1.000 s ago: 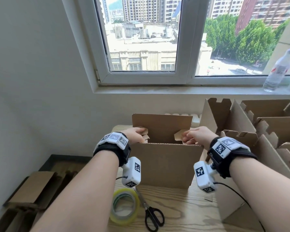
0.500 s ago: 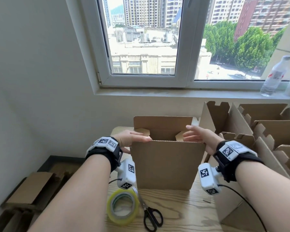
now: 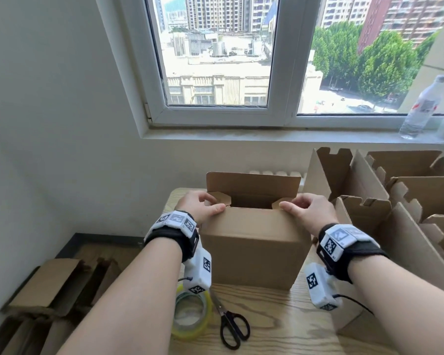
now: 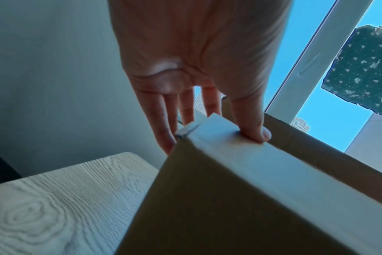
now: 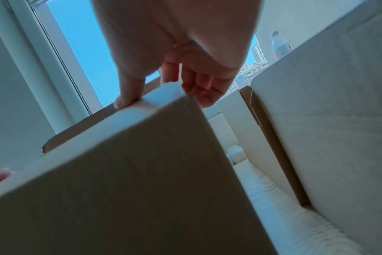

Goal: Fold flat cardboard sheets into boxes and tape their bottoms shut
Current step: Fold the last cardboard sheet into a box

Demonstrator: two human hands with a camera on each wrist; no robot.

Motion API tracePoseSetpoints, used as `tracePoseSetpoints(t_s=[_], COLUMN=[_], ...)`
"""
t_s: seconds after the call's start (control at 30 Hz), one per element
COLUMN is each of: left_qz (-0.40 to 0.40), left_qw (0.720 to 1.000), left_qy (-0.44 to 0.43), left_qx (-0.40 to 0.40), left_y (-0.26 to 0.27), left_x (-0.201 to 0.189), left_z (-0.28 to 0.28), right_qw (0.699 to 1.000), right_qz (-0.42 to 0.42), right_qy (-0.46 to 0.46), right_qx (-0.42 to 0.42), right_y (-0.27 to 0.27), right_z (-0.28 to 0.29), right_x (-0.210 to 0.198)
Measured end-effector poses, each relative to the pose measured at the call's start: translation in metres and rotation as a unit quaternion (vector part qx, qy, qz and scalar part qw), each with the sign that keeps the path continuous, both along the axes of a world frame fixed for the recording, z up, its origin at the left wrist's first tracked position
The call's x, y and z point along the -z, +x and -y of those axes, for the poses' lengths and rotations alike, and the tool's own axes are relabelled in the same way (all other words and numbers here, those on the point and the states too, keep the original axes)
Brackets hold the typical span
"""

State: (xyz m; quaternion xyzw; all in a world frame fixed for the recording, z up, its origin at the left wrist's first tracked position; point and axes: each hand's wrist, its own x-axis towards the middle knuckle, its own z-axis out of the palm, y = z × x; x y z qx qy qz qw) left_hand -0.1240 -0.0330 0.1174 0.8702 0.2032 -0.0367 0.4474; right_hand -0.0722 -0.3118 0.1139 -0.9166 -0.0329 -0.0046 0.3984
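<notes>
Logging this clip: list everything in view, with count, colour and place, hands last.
box: one, brown, upright mid-table, far flap up
folded boxes: several, brown, right of it
flat cardboard sheets: a stack, brown, floor at left
tape roll: one, yellowish, near table edge
scissors: one, black-handled, beside the tape
bottle: one, clear, windowsill at right
table: one, pale wood
left hand: grips box's top left corner
right hand: grips top right corner

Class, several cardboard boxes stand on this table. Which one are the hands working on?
The box at the table's front centre: left hand and right hand grip its top corners. The other boxes stand untouched at right.
</notes>
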Motion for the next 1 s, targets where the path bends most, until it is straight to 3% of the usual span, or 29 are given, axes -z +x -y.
tracePoseSetpoints(t_s=[0.2,0.37,0.53,0.63,0.73,0.8,0.9,1.0], left_qz=[-0.031,-0.030,-0.039,-0.036,-0.032,-0.060,-0.095,-0.073], left_qw=[0.982,0.963,0.958,0.962,0.975,0.971,0.975,0.989], left_qy=[-0.177,-0.243,-0.281,-0.266,-0.217,-0.231,-0.192,-0.115], left_qx=[-0.065,-0.115,-0.052,-0.044,-0.032,0.000,0.057,0.062], left_y=[-0.003,-0.001,-0.007,-0.008,-0.012,-0.014,-0.014,-0.013], left_x=[-0.012,-0.016,-0.019,-0.020,-0.022,-0.021,-0.009,0.001], left_z=[0.006,0.006,0.004,0.005,0.010,0.013,0.011,0.012], right_qw=[0.994,0.982,0.989,0.993,0.999,0.997,0.998,0.998], right_qz=[-0.040,-0.081,-0.014,0.017,0.023,0.011,-0.003,-0.010], right_qy=[0.100,0.168,0.148,0.106,-0.013,-0.063,-0.019,0.016], right_qx=[0.015,0.000,0.013,0.038,0.044,0.050,0.063,0.061], right_y=[0.013,0.012,-0.001,-0.008,-0.013,-0.012,-0.008,-0.008], right_z=[0.006,0.007,0.007,0.006,0.004,0.003,0.002,-0.002], right_x=[0.003,-0.001,-0.002,-0.005,-0.013,-0.012,-0.006,-0.005])
